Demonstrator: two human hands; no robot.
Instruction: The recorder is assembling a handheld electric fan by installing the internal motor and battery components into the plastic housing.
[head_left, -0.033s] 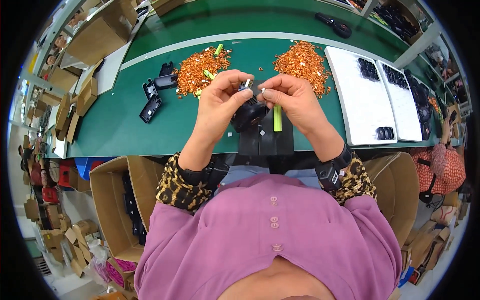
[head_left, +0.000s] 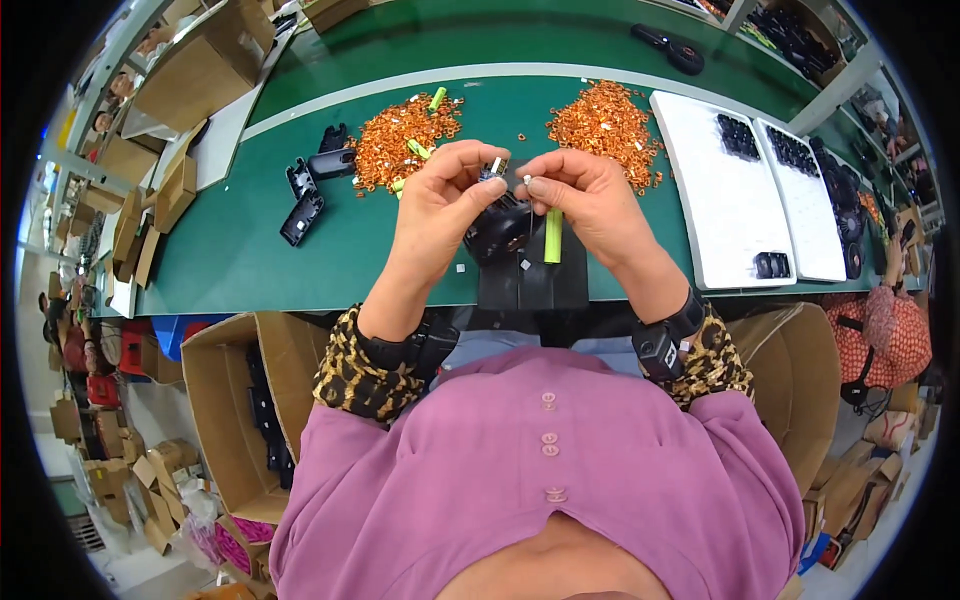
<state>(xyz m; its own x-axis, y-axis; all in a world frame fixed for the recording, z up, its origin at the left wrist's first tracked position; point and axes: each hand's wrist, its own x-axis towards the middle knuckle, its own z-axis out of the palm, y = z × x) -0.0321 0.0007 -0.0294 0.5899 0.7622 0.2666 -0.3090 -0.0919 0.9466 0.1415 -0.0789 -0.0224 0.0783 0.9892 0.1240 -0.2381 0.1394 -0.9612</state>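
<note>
Between thumb and fingers of my left hand (head_left: 440,195) is a small circuit board (head_left: 492,172) with a pale block on its upper edge. My right hand (head_left: 585,195) pinches a small white plug (head_left: 527,180) beside the board, a small gap apart; a thin dark wire seems to run down from it. A lime-green battery cell (head_left: 552,238) hangs or stands just below my right fingers. Under both hands sits a rounded black housing (head_left: 495,232), partly hidden by my left hand. It rests on a dark block (head_left: 540,285) at the table's near edge.
Piles of small orange rings lie left (head_left: 385,150) and right (head_left: 605,125), green cells among the left one. Black shells (head_left: 300,215) lie farther left. White trays (head_left: 715,190) hold black parts at right. Cardboard boxes (head_left: 225,400) flank me below the table (head_left: 400,270).
The green cell has shifted very slightly to the left. Both hands keep nearly the same place and grip.
</note>
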